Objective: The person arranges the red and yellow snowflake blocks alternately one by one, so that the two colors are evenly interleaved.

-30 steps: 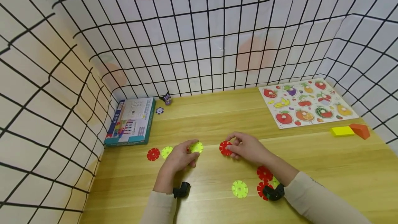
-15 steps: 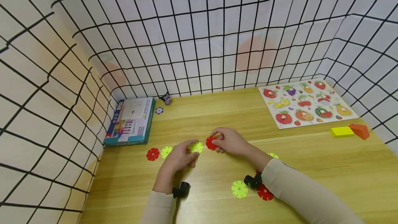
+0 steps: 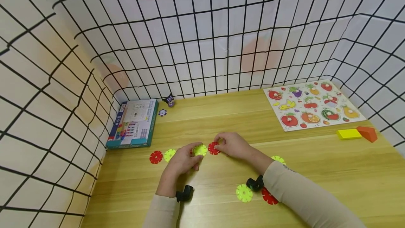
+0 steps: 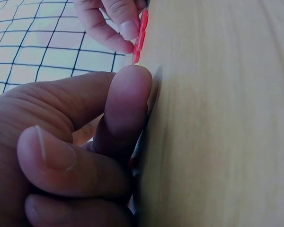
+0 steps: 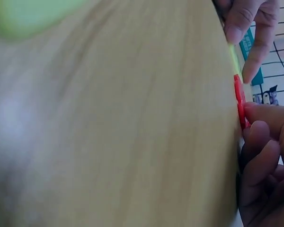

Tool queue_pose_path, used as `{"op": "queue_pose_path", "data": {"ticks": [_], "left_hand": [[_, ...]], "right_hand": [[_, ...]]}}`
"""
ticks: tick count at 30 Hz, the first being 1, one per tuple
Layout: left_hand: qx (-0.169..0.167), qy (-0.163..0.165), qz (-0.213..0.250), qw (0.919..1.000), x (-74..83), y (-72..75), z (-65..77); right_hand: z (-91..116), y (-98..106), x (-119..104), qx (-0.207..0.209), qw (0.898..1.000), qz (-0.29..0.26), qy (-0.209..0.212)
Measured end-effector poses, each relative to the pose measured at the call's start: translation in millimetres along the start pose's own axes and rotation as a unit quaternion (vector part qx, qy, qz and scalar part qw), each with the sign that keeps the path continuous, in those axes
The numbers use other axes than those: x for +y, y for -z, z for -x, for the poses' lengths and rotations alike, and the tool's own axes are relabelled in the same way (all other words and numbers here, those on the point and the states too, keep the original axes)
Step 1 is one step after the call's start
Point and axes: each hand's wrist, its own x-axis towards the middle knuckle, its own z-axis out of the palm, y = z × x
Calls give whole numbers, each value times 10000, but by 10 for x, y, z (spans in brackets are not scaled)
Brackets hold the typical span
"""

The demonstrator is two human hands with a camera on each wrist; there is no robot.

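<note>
A yellow-green snowflake disc [image 3: 200,150] lies on the table between the thumb and index finger of my left hand [image 3: 182,159], which holds it at its edges. Close to its right side, my right hand [image 3: 235,146] pinches a red snowflake disc [image 3: 213,148] between thumb and finger. In the right wrist view the red disc [image 5: 240,101] stands nearly edge-on at the tabletop, under the thumb. To the left, another red disc [image 3: 156,157] and a yellow-green disc [image 3: 169,154] lie in the same row. A sliver of red shows beneath my left hand, mostly hidden.
Loose discs lie near my right forearm: a yellow-green one [image 3: 244,193], a partly covered red one [image 3: 269,197] and another yellow-green one [image 3: 278,159]. Farther off are a box [image 3: 133,124], a small figurine [image 3: 169,100], a fruit puzzle board [image 3: 311,105] and a yellow block [image 3: 348,134].
My right hand has carried the red disc leftward and set it down beside the yellow-green disc. My left hand has stayed in place.
</note>
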Motion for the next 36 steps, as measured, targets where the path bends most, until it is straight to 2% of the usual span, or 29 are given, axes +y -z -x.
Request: {"op": "queue_pose_path", "data": {"ticks": [12, 23, 29, 36], "left_hand": [[-27, 15, -52, 10000, 15, 16, 7], [-18, 24, -35, 10000, 3, 7, 16], [5, -74, -96, 9999, 21, 0, 35], [-64, -577, -297, 9979, 170, -173, 5]], "right_hand": [[2, 2, -22, 12, 10000, -18, -83], [105, 85, 6, -58, 9961, -877, -32], [366, 181, 2, -255, 9963, -795, 179], [878, 273, 44, -1179, 9896, -712, 407]]}}
